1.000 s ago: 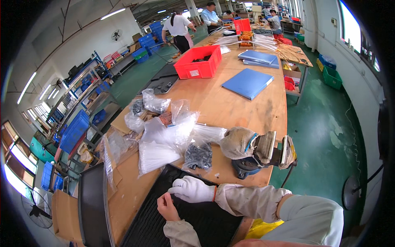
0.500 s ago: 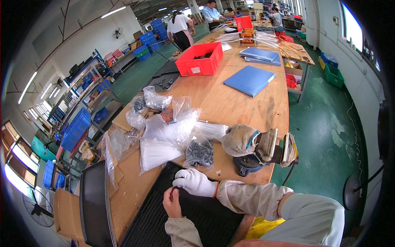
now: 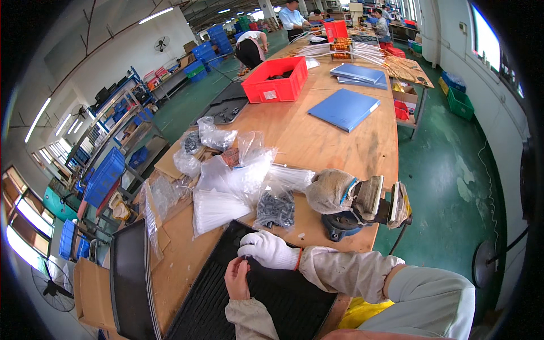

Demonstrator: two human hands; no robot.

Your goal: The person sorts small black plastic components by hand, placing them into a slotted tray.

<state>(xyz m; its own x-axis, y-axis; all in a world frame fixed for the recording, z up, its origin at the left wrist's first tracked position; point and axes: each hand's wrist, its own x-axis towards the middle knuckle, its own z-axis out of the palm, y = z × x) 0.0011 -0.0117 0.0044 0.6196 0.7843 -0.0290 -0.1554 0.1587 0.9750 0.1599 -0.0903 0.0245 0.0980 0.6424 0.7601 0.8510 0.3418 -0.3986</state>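
Observation:
Over a black ribbed tray (image 3: 198,300) my two hands meet, fingertips close together. My right hand (image 3: 269,250), in a white knit glove with an orange cuff, is curled with its fingers closed. My bare left hand (image 3: 237,277) pinches at the same spot, where a small dark piece (image 3: 245,259) shows between the fingers. Its kind is too small to make out, and the glove hides part of it. Just beyond the tray lies a clear bag of grey parts (image 3: 275,209), beside a bundle of white plastic strips (image 3: 218,211).
A bench vise (image 3: 357,204) wrapped in cloth stands at the table's right edge. Further along are blue folders (image 3: 344,109) and a red bin (image 3: 275,85) of dark parts. An empty black tray (image 3: 133,277) leans at left. People work farther back.
My hands stay almost in place, with the left hand's fingers shifting slightly at the small piece. In the background, a person in a white top has bent over.

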